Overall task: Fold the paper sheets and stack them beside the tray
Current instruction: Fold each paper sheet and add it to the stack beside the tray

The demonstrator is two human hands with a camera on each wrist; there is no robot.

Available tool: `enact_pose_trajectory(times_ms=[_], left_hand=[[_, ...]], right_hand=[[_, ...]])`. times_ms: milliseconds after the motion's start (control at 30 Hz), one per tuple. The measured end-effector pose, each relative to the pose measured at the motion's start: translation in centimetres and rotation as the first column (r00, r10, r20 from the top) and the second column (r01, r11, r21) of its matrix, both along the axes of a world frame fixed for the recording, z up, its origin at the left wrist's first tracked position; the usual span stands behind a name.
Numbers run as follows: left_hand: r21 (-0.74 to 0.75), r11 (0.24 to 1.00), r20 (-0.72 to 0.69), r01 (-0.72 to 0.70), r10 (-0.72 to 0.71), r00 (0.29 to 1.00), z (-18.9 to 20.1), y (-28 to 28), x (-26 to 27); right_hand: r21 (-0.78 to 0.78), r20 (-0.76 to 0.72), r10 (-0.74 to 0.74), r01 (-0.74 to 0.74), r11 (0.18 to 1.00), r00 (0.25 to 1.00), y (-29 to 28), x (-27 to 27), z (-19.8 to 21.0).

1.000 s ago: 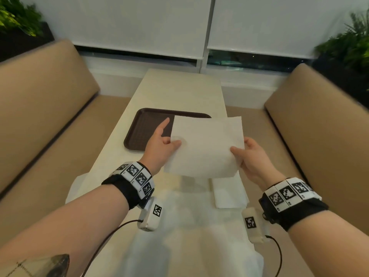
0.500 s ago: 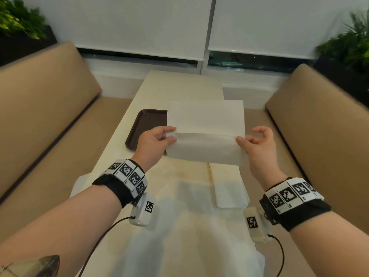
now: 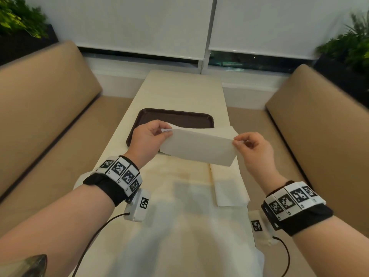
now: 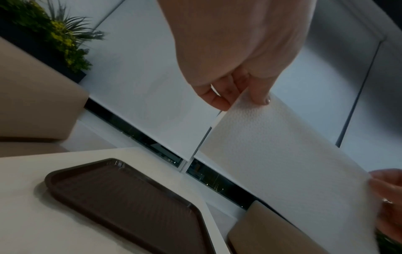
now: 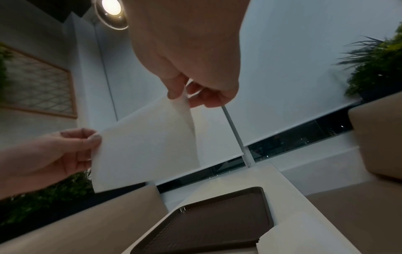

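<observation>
The left hand (image 3: 148, 136) and right hand (image 3: 252, 145) each pinch one end of a folded paper sheet (image 3: 196, 149), holding it in the air above the desk (image 3: 183, 92), over the near edge of the brown tray (image 3: 175, 116). A folded sheet (image 3: 227, 184) lies on the desk just nearer than the tray.

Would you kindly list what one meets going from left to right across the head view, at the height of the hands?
Left bench → left hand → folded sheet → right hand → right bench.
</observation>
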State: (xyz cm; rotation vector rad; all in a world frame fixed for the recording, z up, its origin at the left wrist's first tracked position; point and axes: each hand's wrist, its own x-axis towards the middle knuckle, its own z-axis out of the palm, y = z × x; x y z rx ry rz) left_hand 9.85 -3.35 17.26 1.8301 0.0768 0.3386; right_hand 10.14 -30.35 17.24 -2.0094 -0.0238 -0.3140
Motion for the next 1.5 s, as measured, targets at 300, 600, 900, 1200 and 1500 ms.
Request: enact_pose_trajectory(times_ms=[300, 600, 900, 1200, 1500], left_hand=[[0.606, 0.780, 0.144, 0.155, -0.299, 0.943, 2.5, -2.4, 0.0], [0.548, 0.791, 0.069, 0.271, -0.366, 0.928, 3.0, -3.2, 0.0], [0.659, 0.706, 0.083, 0.258, -0.410, 0.908, 2.5, -2.7, 2.6], [0.638, 0.623, -0.035, 0.452, -0.563, 0.826, 3.1, -7.5, 4.0], [-0.251, 0.910, -0.301, 0.329, -0.396, 0.867, -4.2, -12.3, 4.3]], right_hand=[[-0.682, -0.033, 0.279, -0.226, 0.696, 0.960, 5.1, -0.4, 1.8], [-0.624, -0.043, 0.375, -0.318, 0.713, 0.926, 6.5, -0.3, 0.5], [-0.483, -0.610, 0.226, -0.583, 0.654, 0.759, -2.2, -1.7, -4.5], [-0.325, -0.288, 0.215, -0.306, 0.895, 0.933, -1.1, -1.6, -2.1], [0.091, -0.375, -0.113, 0.158, 0.983, 0.920, -5.0, 0.2, -5.1]])
